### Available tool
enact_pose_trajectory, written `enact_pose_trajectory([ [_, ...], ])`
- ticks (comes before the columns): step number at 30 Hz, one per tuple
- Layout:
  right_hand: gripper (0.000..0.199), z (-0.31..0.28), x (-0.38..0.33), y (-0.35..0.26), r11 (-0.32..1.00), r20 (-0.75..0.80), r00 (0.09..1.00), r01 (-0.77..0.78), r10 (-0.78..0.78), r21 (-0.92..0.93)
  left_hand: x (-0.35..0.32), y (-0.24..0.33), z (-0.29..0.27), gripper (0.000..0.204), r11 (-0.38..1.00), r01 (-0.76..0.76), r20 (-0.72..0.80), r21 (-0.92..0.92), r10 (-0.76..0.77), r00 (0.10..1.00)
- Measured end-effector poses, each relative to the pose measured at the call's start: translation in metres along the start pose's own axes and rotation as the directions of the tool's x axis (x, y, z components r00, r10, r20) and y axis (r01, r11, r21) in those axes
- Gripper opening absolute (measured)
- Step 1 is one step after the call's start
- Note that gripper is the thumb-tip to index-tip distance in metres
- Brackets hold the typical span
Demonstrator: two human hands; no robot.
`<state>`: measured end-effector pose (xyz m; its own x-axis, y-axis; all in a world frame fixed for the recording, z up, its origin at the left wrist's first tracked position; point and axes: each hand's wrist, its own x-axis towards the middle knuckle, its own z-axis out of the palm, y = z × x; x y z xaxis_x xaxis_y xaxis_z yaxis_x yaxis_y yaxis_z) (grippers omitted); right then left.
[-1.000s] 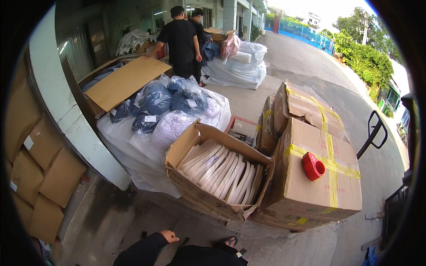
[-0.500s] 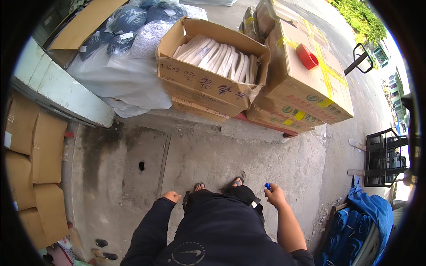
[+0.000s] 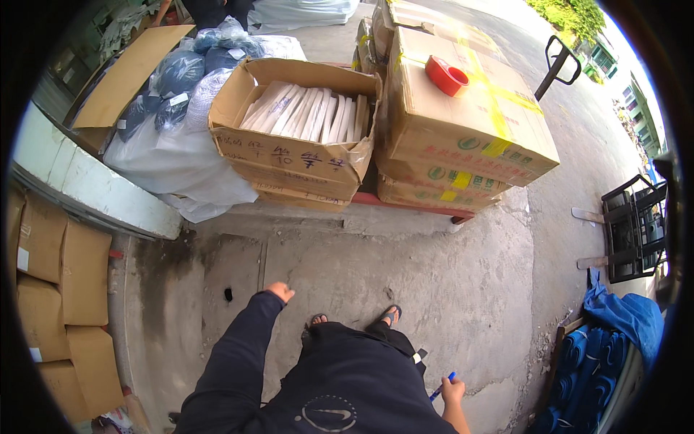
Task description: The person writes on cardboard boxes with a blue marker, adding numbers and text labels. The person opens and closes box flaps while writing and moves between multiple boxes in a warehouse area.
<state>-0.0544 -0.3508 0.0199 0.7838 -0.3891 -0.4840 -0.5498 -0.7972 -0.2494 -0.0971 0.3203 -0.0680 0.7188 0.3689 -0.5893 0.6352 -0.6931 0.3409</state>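
My right hand [image 3: 453, 391] is closed around a blue marker pen [image 3: 436, 394], low beside my right hip. The pen sticks out on both sides of the fist. Ahead of my body on the left, my left hand [image 3: 281, 291] hangs over the concrete floor, its fingers curled in with nothing seen in them. Beyond both hands stands an open cardboard box [image 3: 285, 150] packed with a row of flat whitish pieces [image 3: 307, 113]. To its right, a roll of red tape [image 3: 447, 76] lies on a closed carton [image 3: 470, 119] crossed with yellow tape. Neither hand touches the boxes.
A red pallet edge [image 3: 416, 206] shows under the boxes. Clear bags of dark goods [image 3: 177, 74] lie left of them. Cartons [image 3: 87, 275] are stacked along the left side. Blue rolls [image 3: 589, 369] and a forklift [image 3: 636, 228] stand right. A person [image 3: 210, 11] is at the far left.
The boxes have shifted left in view, and more of the background shows. My left hand has swung forward; my right hand with the marker pen has dropped back toward the lower edge.
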Motion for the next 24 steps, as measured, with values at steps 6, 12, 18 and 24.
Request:
enact_pose_trajectory([
  [6, 0.037, -0.041, 0.079, -0.124, 0.945, 0.076, 0.943, 0.327, -0.324, -0.027, 0.035, 0.276, -0.03, 0.036, 0.898, -0.386, -0.095, -0.213, 0.374, 0.923],
  [12, 0.018, -0.105, 0.087, -0.307, 0.634, 0.258, 0.619, 0.521, -0.742, 0.572, -0.025, 0.432, -0.023, 0.063, 0.541, -0.768, 0.02, -0.342, 0.822, 0.569],
  [18, 0.037, -0.118, 0.069, -0.42, 0.512, 0.392, 0.347, 0.705, -0.852, 0.491, -0.002, 0.402, -0.061, 0.03, 0.642, -0.621, -0.124, -0.449, 0.643, 0.756],
  [24, 0.043, -0.091, 0.078, -0.528, 0.473, 0.316, 0.359, 0.746, -0.878, 0.469, 0.05, 0.289, -0.107, 0.03, 0.777, -0.523, -0.401, -0.351, 0.38, 0.834],
])
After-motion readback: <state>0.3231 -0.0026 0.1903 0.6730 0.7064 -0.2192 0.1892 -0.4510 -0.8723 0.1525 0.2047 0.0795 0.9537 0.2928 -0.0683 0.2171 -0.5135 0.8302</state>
